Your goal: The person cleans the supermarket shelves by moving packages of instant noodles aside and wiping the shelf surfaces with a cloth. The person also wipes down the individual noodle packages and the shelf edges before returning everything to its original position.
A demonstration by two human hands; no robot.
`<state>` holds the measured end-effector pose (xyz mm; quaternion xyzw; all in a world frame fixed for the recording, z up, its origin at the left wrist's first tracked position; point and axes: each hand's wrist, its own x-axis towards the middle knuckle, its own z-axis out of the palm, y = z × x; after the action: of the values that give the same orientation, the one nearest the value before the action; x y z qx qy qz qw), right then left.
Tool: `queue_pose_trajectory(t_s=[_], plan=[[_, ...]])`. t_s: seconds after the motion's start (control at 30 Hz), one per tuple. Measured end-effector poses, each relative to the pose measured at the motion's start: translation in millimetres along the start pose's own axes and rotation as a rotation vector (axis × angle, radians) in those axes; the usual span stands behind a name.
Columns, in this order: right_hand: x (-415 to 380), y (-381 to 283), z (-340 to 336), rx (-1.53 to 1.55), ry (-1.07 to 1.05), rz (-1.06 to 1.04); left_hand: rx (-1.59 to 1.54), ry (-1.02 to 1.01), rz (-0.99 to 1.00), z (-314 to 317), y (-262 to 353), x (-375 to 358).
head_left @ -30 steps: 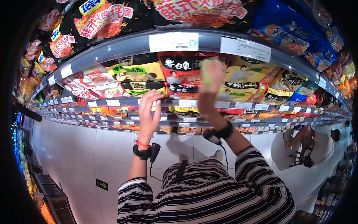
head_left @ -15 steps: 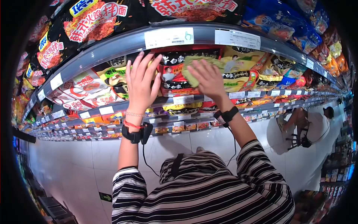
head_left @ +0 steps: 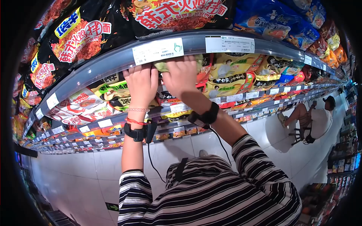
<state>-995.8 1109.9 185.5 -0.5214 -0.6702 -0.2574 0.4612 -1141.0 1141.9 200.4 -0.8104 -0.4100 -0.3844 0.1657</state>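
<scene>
My right hand (head_left: 181, 77) presses on a green cloth (head_left: 161, 67), which shows at both sides of the fingers. Its fingertips go in under the front rail of the upper shelf, out of sight. Beside it, my left hand (head_left: 141, 86) reaches under the same rail with fingers stretched and partly hidden; no object shows in it. Both hands are over packs of instant noodles on the shelf below. Yellow noodle packs (head_left: 228, 71) stand to the right of my right hand, and white noodle packs (head_left: 85, 107) lie left of my left hand.
The shelf rail (head_left: 113, 56) with a price label (head_left: 157, 51) curves just above my hands. Large black noodle bags (head_left: 81, 35) and blue bags (head_left: 264, 19) fill the upper shelf. A person (head_left: 316, 120) sits on a stool in the aisle at right.
My right hand and the green cloth have moved left and up, close to my left hand. My left hand has slid in under the rail, hiding its fingertips. The view has shifted slightly.
</scene>
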Motion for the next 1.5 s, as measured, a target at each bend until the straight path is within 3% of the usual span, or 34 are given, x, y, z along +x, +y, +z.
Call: queue_pose_trajectory(t_s=[0.07,0.23,0.33,0.37,0.47,0.6,0.7,0.83,0.93,1.17,1.33,1.5], plan=[[9.4,-0.9,3.5,0.019,0.064,-0.030,0.035,-0.072,-0.042,0.8,-0.2,-0.4],[5.1,38.6,-18.1,-0.017,0.022,-0.241,0.048,0.068,-0.033,10.0,4.0,-3.4],[-2.8,57.9,-34.4,-0.204,-0.287,0.204,0.028,0.048,-0.052,10.6,4.1,-3.4],[0.1,63.8,-39.2,-0.220,-0.363,0.262,0.035,0.012,-0.071,8.5,5.7,-3.0],[2.4,50.7,-20.0,-0.202,-0.043,0.193,0.034,0.074,-0.037,13.0,4.2,-2.6],[4.5,9.6,-6.3,-0.140,-0.137,0.065,0.064,0.078,-0.035,13.2,5.8,-3.2],[-1.7,22.9,-7.7,-0.044,0.066,-0.202,0.066,0.088,-0.033,15.2,5.5,-5.1],[-16.1,58.2,-40.2,-0.057,-0.141,-0.403,0.118,0.146,-0.018,21.2,3.2,-4.0],[-45.2,100.1,-48.4,-0.254,-0.061,-0.520,0.136,0.169,-0.006,26.0,-0.5,-5.7],[-130.1,199.2,-84.1,-0.397,-0.389,-0.499,0.112,0.131,-0.016,25.4,-3.2,-7.9],[-156.2,177.3,-62.3,-0.289,-0.463,-0.526,0.125,0.142,-0.019,22.4,1.1,-7.2],[-160.7,134.3,-10.4,-0.171,-0.324,-0.532,0.107,0.149,-0.016,19.7,3.5,-7.5]])
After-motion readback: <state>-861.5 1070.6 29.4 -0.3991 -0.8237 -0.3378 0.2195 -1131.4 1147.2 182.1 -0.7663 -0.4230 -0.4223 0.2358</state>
